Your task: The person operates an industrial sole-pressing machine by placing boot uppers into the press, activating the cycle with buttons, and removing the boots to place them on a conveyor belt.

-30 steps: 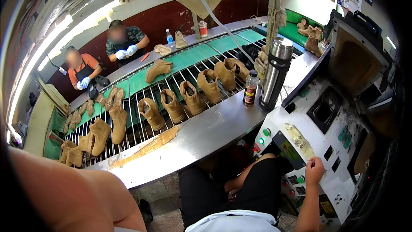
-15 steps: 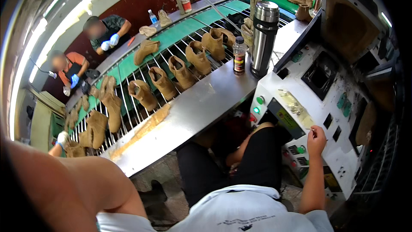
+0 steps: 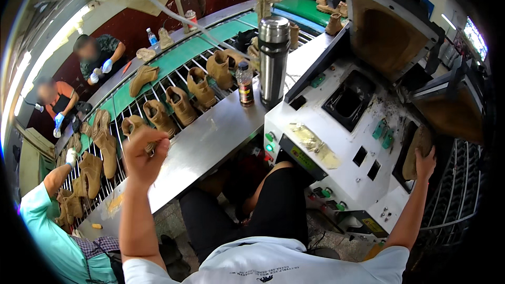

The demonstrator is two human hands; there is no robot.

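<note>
My right hand is wrapped around the near end of a brown boot, which lies in a recess at the right side of a white machine. My left hand is raised above the steel ledge with its fingers curled and thumb tip near the forefinger; whether anything small is between them is hidden. Just behind it stands a tan ankle boot, partly covered by the hand. Several similar boots, among them one tan boot, stand in a row on the metal rods of a conveyor.
A steel flask and a dark-labelled bottle stand on the steel ledge. Above the machine hangs a raised padded lid. At left, a co-worker in a turquoise shirt reaches to the conveyor; two others sit across it.
My right hand has moved right from the machine's panel to the boot. My left arm has swung from close to the camera to above the ledge. The view has turned right.
</note>
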